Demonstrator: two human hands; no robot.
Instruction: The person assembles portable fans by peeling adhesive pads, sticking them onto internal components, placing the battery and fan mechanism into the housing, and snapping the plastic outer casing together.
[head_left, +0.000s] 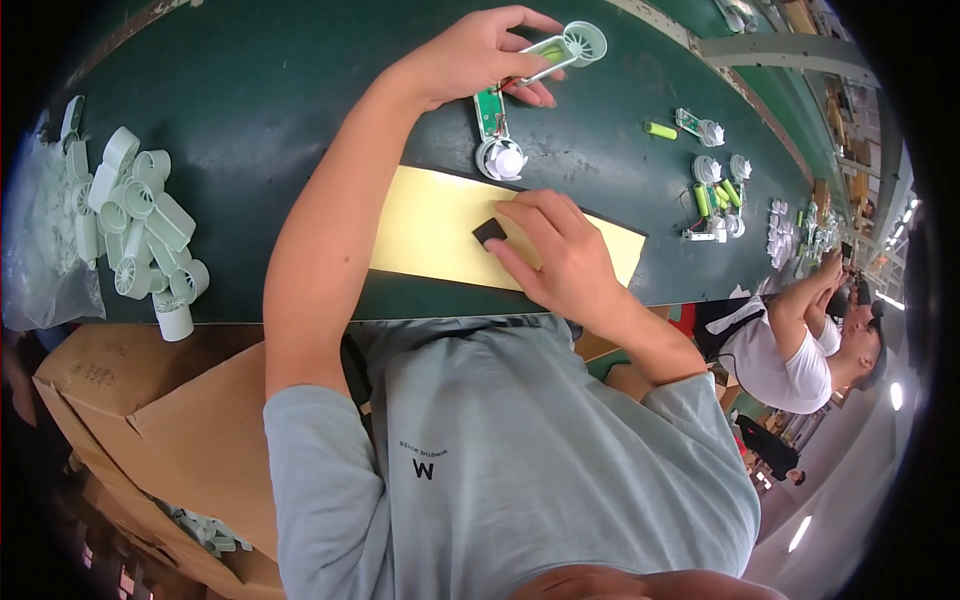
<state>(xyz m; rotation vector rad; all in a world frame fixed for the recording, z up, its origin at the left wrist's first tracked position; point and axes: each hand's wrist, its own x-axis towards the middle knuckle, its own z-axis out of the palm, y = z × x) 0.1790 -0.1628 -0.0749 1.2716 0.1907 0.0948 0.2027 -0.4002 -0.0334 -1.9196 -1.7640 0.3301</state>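
My left hand [475, 60] reaches to the far middle of the table, its fingers closed round a pale green handheld fan housing [583, 43] with a round slatted end. A light green battery cell lies in the housing's handle. Just below that hand is a green circuit board [491, 112], wires running up toward the housing, with a white fan wheel [502, 159] at its near end. Nearer me lies a yellow backing sheet [430, 230]. On it, my right hand [565, 250] pinches a small black square pad [489, 233] between thumb and fingers.
Several empty pale green housings [135, 215] are heaped at the left beside a clear plastic bag [40, 250]. At the right lie a loose battery cell [660, 130] and several fan assemblies [707, 170]. Cardboard boxes [160, 400] stand below the table's left edge. A co-worker [790, 345] sits at the right.
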